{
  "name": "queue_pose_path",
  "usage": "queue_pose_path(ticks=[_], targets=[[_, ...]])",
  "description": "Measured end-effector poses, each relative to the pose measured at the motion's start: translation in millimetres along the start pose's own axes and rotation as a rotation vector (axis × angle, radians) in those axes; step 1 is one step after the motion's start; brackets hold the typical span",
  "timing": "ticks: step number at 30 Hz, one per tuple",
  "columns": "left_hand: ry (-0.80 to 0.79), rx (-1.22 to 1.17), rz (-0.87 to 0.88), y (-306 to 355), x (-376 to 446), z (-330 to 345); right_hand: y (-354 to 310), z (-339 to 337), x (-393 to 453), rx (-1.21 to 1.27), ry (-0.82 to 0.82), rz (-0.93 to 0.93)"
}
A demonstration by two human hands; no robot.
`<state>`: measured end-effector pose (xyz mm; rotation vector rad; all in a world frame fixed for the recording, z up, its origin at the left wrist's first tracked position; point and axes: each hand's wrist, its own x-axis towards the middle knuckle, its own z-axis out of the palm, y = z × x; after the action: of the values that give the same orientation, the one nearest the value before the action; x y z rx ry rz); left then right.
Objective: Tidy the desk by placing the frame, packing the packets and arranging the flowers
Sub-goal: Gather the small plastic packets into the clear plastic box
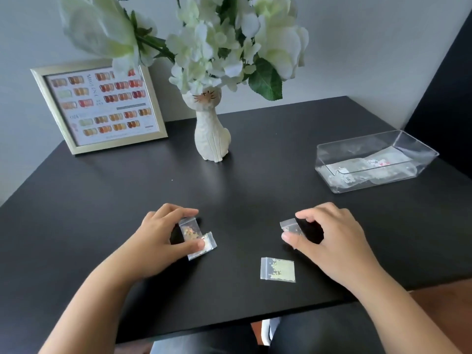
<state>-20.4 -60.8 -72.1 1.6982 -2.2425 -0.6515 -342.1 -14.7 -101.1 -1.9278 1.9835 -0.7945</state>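
Observation:
My left hand [163, 233] pinches a small clear packet with orange bits [189, 229] between thumb and fingers, over a second clear packet [204, 247] lying on the black desk. My right hand [329, 233] grips another small clear packet [290, 226] at its edge. A packet of pale green bits [278, 269] lies loose between my hands, near the front edge. The silver frame [98, 106] with nail colour swatches stands at the back left against the wall. White flowers [224, 39] stand in a white cat-shaped vase [210, 134] at the back centre.
A clear plastic box [419, 146] at the right edge of the desk holds several packets. The black desk [102, 200] meets a grey wall behind and a dark panel to the right. My knees show below the front edge.

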Motion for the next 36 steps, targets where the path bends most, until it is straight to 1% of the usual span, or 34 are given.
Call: queue_pose_path(ticks=[3, 7, 12, 14, 18, 22, 24, 26, 29, 33, 36], targets=[[0.098, -0.031, -0.026, -3, -5, 9, -3, 0, 0, -0.076, -0.018, -0.002], [0.129, -0.089, -0.028, -5, -7, 15, -4, -1, -1, 0.028, -0.008, 0.023], [0.194, -0.228, -0.026, 0, -3, 20, -4, -7, 1, 0.15, -0.076, 0.051], [0.205, -0.287, -0.033, 2, 0, 21, -3, -8, 0, 0.191, -0.079, 0.056], [0.141, -0.28, -0.068, 4, 5, 19, -3, -10, 1, 0.216, -0.097, 0.063], [0.046, -0.226, -0.081, 5, 11, 12, -5, -13, 9, 0.217, -0.172, 0.072], [0.036, -0.236, -0.076, 6, 13, 12, -6, -14, 11, 0.211, -0.22, 0.065], [0.059, -0.273, -0.071, 7, 14, 13, -4, -14, 13, 0.224, -0.239, 0.073], [0.127, -0.34, -0.071, 7, 13, 17, -1, -10, 13, 0.274, -0.2, 0.104], [0.202, -0.364, -0.074, 9, 15, 21, 2, -1, 5, 0.329, -0.041, 0.08], [0.244, -0.387, -0.075, 13, 16, 25, 3, 2, 2, 0.391, 0.048, 0.06]])
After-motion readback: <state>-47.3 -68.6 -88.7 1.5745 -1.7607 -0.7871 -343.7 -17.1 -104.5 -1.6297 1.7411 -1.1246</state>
